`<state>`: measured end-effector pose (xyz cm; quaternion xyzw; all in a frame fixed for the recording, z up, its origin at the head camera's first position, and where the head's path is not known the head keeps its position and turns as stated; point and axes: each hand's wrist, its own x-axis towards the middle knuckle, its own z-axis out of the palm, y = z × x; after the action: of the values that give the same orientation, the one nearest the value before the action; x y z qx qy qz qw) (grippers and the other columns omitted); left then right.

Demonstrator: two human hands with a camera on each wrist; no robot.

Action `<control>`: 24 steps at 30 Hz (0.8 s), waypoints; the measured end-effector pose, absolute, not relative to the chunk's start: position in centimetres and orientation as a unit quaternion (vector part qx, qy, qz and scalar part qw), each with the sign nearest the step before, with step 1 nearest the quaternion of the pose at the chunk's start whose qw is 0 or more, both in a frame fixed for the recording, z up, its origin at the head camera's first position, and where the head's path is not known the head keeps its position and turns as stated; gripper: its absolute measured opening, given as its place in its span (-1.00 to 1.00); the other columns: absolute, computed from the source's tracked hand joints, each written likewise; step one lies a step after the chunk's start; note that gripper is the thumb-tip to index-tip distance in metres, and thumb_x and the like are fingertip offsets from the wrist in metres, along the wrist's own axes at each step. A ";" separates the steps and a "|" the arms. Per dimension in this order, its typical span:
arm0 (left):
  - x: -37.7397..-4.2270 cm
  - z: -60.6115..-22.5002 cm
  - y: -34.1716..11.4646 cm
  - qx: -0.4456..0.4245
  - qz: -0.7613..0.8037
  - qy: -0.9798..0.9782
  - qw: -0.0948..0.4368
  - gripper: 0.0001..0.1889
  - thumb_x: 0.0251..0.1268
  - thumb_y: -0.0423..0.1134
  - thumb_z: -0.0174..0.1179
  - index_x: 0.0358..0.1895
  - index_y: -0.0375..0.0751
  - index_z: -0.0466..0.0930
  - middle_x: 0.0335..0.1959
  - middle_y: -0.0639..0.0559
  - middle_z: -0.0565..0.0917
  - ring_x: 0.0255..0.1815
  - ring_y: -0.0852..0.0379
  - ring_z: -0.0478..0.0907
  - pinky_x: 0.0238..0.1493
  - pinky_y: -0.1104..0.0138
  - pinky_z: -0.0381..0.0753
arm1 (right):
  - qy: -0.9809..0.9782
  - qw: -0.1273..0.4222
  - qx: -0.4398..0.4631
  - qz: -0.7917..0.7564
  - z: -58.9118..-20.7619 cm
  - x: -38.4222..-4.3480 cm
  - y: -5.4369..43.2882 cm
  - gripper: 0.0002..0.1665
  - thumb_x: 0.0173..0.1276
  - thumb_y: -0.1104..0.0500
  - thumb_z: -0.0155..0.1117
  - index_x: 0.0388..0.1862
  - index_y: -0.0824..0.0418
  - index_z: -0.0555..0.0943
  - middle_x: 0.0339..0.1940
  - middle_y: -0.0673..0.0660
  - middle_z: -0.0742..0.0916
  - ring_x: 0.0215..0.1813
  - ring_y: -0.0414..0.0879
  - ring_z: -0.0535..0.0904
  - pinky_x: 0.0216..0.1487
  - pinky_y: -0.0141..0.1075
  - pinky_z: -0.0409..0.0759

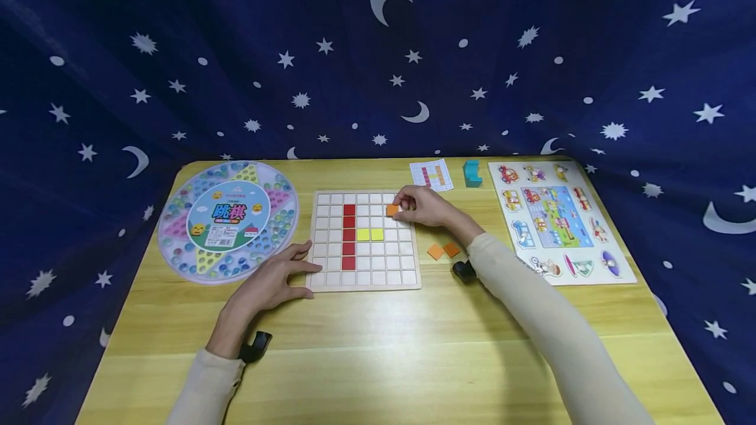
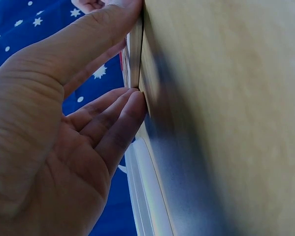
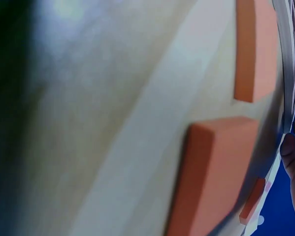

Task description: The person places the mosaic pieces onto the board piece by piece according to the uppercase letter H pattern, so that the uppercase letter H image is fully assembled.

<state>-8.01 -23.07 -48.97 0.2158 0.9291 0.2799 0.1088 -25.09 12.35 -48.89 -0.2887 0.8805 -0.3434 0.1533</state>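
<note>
A wooden grid board point(image 1: 331, 279) lies on the table with a column of several red square tiles point(image 1: 349, 235) in it. Two yellow tiles point(image 1: 370, 235) sit side by side to the right of that column. At the board's upper right, my right hand point(image 1: 426, 206) pinches an orange tile point(image 1: 392, 210) over a cell; whether it is fully seated I cannot tell. My left hand point(image 1: 268, 286) rests its extended fingers point(image 2: 120, 130) against the board's left edge. Loose orange tiles point(image 3: 211, 172) lie on the table to the right of the board, below the right forearm.
A round Chinese checkers box point(image 1: 283, 215) lies left of the board. Behind the right hand are a printed pattern card point(image 1: 440, 176) and a teal block point(image 1: 472, 174). A vehicle picture puzzle point(image 1: 614, 261) lies at the right. A dark starry cloth point(image 1: 354, 51) hangs behind the table.
</note>
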 end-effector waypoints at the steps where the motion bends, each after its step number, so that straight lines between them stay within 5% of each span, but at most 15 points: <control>1: -8.0 -49.0 -23.1 0.216 0.280 0.929 0.110 -0.49 0.00 -0.01 0.49 0.11 0.06 0.68 0.46 -0.12 0.34 0.45 -0.17 0.29 0.34 -0.09 0.36 | 0.881 0.153 -0.288 -0.343 -48.9 -25.1 12.3 -0.72 0.21 0.07 0.47 -0.17 0.15 0.64 -0.40 0.02 0.61 -0.38 -0.13 0.45 -0.32 -0.34 0.45; 24: -8.0 -49.1 -23.0 0.215 0.274 0.932 0.103 -0.49 -0.02 0.00 0.50 0.10 0.08 0.69 0.45 -0.11 0.35 0.45 -0.15 0.30 0.33 -0.09 0.38 | 0.883 0.146 -0.276 -0.349 -49.3 -25.2 11.8 -0.72 0.23 0.05 0.46 -0.17 0.14 0.64 -0.44 0.00 0.56 -0.45 -0.14 0.41 -0.33 -0.32 0.42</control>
<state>-8.02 -22.97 -49.07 0.2150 0.9316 0.2745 0.1028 -25.15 11.80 -49.27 -0.2761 0.8834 -0.3494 0.1460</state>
